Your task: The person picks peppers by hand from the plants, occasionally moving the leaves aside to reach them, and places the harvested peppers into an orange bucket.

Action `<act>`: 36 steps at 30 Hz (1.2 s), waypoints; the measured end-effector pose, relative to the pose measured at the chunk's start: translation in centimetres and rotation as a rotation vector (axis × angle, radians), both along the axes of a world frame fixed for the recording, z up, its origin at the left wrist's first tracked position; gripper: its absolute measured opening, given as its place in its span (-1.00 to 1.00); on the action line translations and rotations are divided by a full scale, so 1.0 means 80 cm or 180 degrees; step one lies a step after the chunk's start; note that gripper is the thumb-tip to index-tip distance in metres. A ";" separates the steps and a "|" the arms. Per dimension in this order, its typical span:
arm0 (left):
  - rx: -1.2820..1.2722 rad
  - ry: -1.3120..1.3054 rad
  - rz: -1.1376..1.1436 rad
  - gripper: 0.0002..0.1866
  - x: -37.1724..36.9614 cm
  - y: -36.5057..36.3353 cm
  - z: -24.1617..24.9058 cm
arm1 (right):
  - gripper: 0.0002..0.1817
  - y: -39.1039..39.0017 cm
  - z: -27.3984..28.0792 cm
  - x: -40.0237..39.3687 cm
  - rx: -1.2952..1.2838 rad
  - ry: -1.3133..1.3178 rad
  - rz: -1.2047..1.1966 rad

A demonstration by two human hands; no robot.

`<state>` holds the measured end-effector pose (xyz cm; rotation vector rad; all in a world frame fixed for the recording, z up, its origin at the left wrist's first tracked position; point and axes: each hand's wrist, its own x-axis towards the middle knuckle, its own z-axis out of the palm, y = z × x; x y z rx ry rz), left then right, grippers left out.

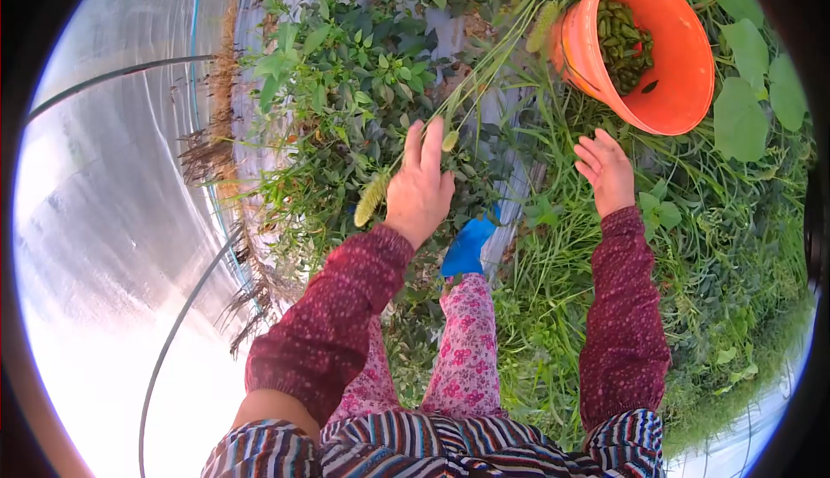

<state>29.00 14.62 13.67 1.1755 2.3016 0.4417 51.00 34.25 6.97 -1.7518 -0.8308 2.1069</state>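
Observation:
My left hand (418, 191) reaches over the leafy pepper plants (367, 72), two fingers stretched forward and the thumb apart. Long grass stems (486, 76) run up to its fingertips; whether they touch cannot be made out. A fuzzy green seed head (373, 199) shows beside the wrist. My right hand (609, 172) hovers over tall grass just below the bucket, its fingers apart and slightly bent, holding nothing visible. The orange bucket (679, 63) leans with its mouth toward the lower right. Inside lie many green peppers (624, 41) and a bit of red.
Plastic sheeting (112, 167) with thin hoops forms the left wall. Dense grass (553, 331) fills the right side, with broad leaves (741, 119) beside the bucket. My blue shoe (469, 246) stands by a strip of pale ground film (516, 188).

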 end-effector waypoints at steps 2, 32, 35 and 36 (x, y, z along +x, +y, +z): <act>-0.0363 0.0195 0.0165 -0.10 -0.011 0.007 -0.003 | -0.47 -0.014 0.002 0.009 -0.0008 -0.0083 0.0318; -0.1217 -0.0706 -0.2552 -0.79 0.078 -0.036 0.089 | -0.68 -0.192 0.095 0.130 -0.0906 -0.0613 0.0119; -0.1264 -0.0829 -0.2759 -0.80 0.072 -0.022 0.098 | -0.68 -0.205 0.099 0.155 -0.1013 -0.0715 -0.0239; -0.1196 -0.0860 -0.2783 -0.81 0.068 -0.018 0.095 | -0.68 -0.209 0.100 0.164 -0.0992 -0.0714 -0.0261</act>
